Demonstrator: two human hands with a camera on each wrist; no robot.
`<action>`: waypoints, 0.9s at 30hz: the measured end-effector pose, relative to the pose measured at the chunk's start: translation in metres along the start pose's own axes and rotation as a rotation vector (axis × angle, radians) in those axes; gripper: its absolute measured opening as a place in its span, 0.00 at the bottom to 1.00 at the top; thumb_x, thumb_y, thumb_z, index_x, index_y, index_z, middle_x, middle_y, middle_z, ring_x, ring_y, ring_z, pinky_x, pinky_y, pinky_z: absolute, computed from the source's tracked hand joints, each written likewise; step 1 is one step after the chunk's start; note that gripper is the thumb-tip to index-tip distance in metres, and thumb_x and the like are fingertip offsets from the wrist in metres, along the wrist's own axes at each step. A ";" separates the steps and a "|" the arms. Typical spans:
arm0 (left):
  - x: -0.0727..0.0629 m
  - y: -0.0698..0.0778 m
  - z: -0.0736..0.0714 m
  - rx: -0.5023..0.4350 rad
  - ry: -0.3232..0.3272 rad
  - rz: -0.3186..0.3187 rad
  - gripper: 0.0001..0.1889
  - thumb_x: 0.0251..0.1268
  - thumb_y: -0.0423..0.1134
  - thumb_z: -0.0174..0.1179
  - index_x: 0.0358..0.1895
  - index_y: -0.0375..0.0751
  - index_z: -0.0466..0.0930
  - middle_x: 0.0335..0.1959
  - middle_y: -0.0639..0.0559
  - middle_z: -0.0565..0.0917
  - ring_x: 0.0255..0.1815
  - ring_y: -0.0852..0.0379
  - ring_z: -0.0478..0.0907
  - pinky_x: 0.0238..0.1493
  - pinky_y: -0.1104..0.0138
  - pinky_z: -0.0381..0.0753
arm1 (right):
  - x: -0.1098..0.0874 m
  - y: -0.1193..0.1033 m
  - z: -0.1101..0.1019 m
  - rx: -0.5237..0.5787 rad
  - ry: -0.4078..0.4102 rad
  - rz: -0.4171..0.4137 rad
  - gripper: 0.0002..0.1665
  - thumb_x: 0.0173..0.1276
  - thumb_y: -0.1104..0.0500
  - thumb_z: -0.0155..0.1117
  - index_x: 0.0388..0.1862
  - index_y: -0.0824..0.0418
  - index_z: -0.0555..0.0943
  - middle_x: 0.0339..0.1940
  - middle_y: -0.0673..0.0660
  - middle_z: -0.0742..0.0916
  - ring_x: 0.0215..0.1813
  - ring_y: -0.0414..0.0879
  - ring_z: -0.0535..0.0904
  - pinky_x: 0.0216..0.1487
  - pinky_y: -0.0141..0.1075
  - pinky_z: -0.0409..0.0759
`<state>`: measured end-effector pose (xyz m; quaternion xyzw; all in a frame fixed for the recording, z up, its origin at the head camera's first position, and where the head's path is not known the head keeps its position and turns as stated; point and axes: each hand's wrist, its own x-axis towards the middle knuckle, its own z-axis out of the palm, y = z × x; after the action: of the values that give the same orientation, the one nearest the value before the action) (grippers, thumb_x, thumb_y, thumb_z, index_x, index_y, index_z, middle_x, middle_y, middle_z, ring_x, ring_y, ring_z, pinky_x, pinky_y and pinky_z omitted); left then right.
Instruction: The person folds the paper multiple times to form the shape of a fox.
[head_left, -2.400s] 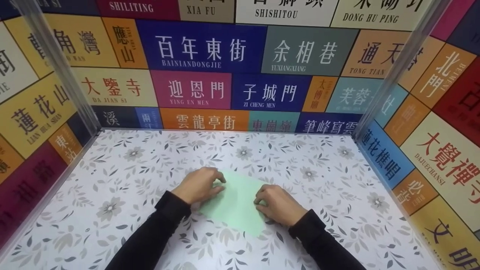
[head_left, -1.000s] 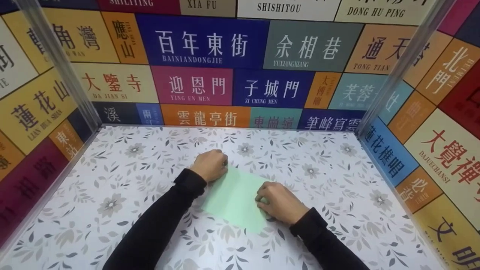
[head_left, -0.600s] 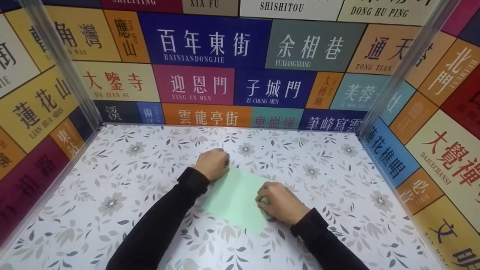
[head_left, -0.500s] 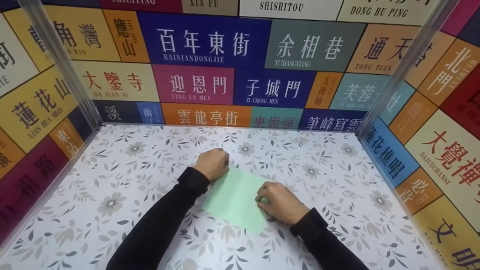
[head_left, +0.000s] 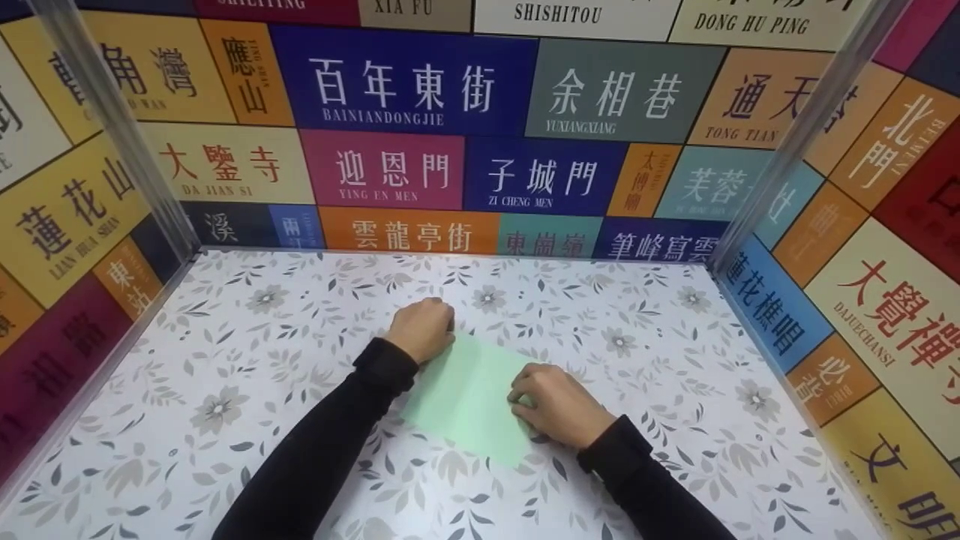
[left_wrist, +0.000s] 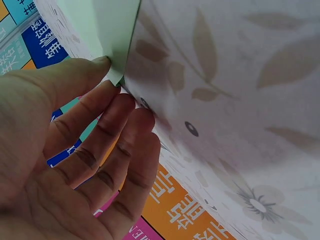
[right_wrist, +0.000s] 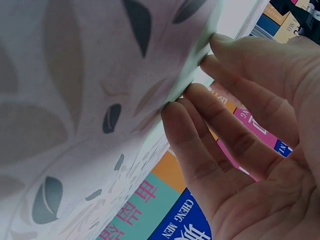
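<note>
A pale green sheet of paper [head_left: 472,405] lies on the patterned table, turned slightly askew, with a faint crease line running down it. My left hand [head_left: 422,330] is at its far left corner. In the left wrist view the thumb and index finger of this left hand [left_wrist: 85,125] pinch the paper corner [left_wrist: 117,65], while the other fingers curve loosely beside it. My right hand [head_left: 559,405] rests on the sheet's right edge. Seen from the right wrist, the fingertips of the right hand [right_wrist: 240,115] line up along the paper edge [right_wrist: 187,75], thumb included.
The tabletop [head_left: 262,360] has a white cover with grey flowers and leaves. Upright panels with colourful Chinese place-name signs [head_left: 405,86] stand behind it and on both sides. Clear strips [head_left: 795,135] run up the corners.
My left hand has moved from the sheet's left side forward to its far left corner, then stayed there over the last second. The right hand has kept its place on the right edge.
</note>
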<state>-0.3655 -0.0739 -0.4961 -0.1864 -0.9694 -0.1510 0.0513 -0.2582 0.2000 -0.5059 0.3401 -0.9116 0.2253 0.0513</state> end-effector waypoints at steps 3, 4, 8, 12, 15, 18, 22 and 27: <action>0.000 -0.001 0.001 0.010 0.010 0.002 0.03 0.74 0.33 0.75 0.40 0.38 0.94 0.41 0.42 0.93 0.43 0.40 0.92 0.47 0.45 0.95 | 0.000 0.000 0.001 0.000 -0.003 -0.007 0.05 0.72 0.67 0.83 0.45 0.62 0.98 0.49 0.58 0.96 0.53 0.54 0.94 0.60 0.49 0.95; -0.001 -0.001 0.002 0.012 0.009 0.001 0.02 0.74 0.33 0.75 0.40 0.38 0.94 0.41 0.42 0.93 0.43 0.40 0.92 0.47 0.45 0.95 | 0.000 0.000 0.001 0.003 -0.005 -0.007 0.05 0.72 0.67 0.83 0.45 0.62 0.99 0.49 0.58 0.96 0.53 0.55 0.94 0.60 0.49 0.95; -0.001 -0.001 0.003 0.007 0.006 0.005 0.02 0.74 0.32 0.74 0.42 0.38 0.95 0.42 0.42 0.94 0.44 0.40 0.92 0.48 0.45 0.95 | 0.000 0.000 0.003 0.010 -0.003 -0.008 0.05 0.71 0.67 0.84 0.44 0.62 0.99 0.48 0.58 0.96 0.53 0.55 0.95 0.61 0.49 0.95; -0.004 -0.001 0.004 0.000 0.024 0.028 0.02 0.74 0.32 0.74 0.42 0.37 0.95 0.41 0.41 0.94 0.43 0.39 0.92 0.48 0.45 0.94 | 0.000 0.000 0.003 0.008 0.003 -0.007 0.05 0.71 0.66 0.85 0.44 0.61 0.99 0.48 0.58 0.96 0.53 0.55 0.95 0.61 0.49 0.96; -0.006 -0.002 0.004 -0.008 0.035 0.033 0.02 0.74 0.31 0.74 0.42 0.38 0.95 0.40 0.42 0.94 0.43 0.40 0.92 0.47 0.45 0.94 | 0.000 0.000 0.004 0.007 0.004 -0.008 0.05 0.71 0.66 0.85 0.44 0.61 0.99 0.48 0.58 0.96 0.53 0.55 0.95 0.61 0.50 0.96; -0.007 -0.002 0.004 -0.023 0.028 0.029 0.02 0.74 0.32 0.74 0.42 0.37 0.95 0.41 0.42 0.94 0.43 0.40 0.92 0.48 0.45 0.94 | 0.000 0.000 0.003 0.003 0.004 -0.005 0.05 0.71 0.66 0.85 0.44 0.61 0.99 0.48 0.58 0.96 0.53 0.56 0.95 0.62 0.50 0.95; -0.009 -0.002 0.002 -0.036 0.024 0.030 0.03 0.74 0.33 0.75 0.44 0.38 0.95 0.43 0.42 0.95 0.45 0.40 0.93 0.50 0.44 0.94 | 0.001 0.000 0.002 -0.006 0.008 -0.003 0.05 0.70 0.66 0.85 0.44 0.62 0.98 0.48 0.58 0.96 0.53 0.56 0.95 0.62 0.51 0.95; -0.012 -0.002 0.000 -0.054 0.053 0.049 0.05 0.74 0.34 0.76 0.47 0.39 0.96 0.45 0.42 0.98 0.47 0.38 0.95 0.51 0.44 0.96 | 0.001 0.000 0.001 -0.005 0.010 -0.013 0.05 0.70 0.67 0.84 0.44 0.63 0.98 0.47 0.58 0.96 0.53 0.56 0.95 0.61 0.50 0.95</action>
<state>-0.3554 -0.0799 -0.4988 -0.2072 -0.9585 -0.1808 0.0755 -0.2591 0.1986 -0.5068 0.3445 -0.9097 0.2245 0.0583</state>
